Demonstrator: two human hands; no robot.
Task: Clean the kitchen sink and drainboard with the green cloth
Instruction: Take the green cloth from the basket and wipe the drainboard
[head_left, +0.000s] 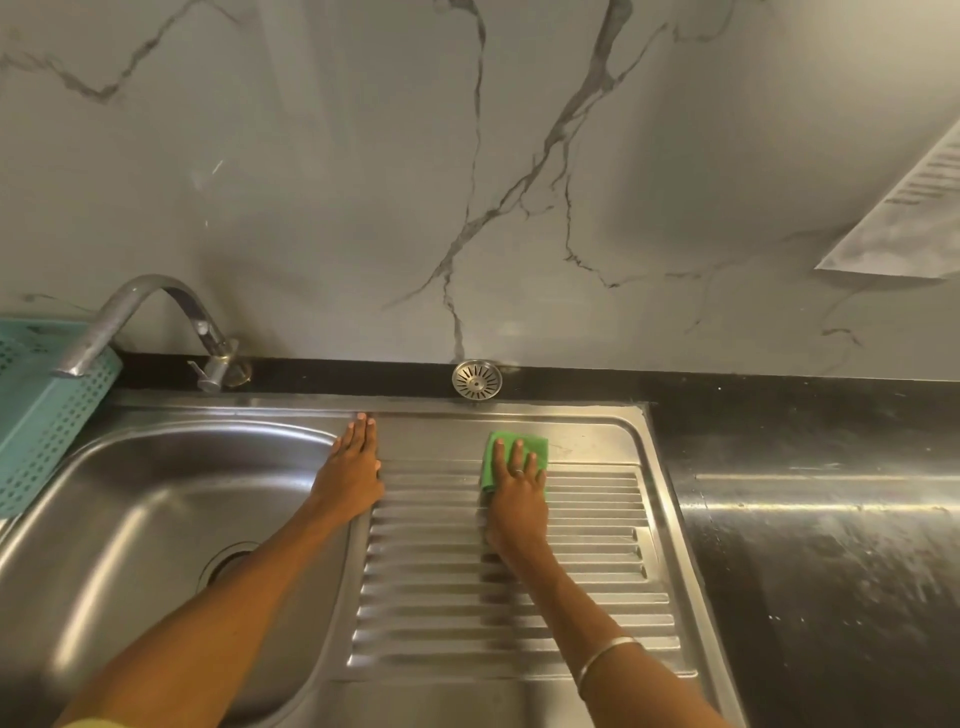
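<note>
The steel sink basin (156, 499) fills the lower left, and its ribbed drainboard (587, 561) lies to the right of it. A folded green cloth (530, 448) rests on the far part of the drainboard. My right hand (517, 493) lies flat on top of the cloth and presses it against the steel, fingers spread forward. Between basin and drainboard, my left hand (350, 470) rests palm down on the ridge with fingers together and nothing under it. The basin's drain hole (228, 564) is partly hidden by my left forearm.
A curved tap (156, 317) stands behind the basin. A round metal strainer (477, 380) lies on the black ledge behind the drainboard. A teal perforated basket (47, 410) stands at the left. Black countertop (810, 545) extends right. A printed paper (909, 218) hangs on the marble wall.
</note>
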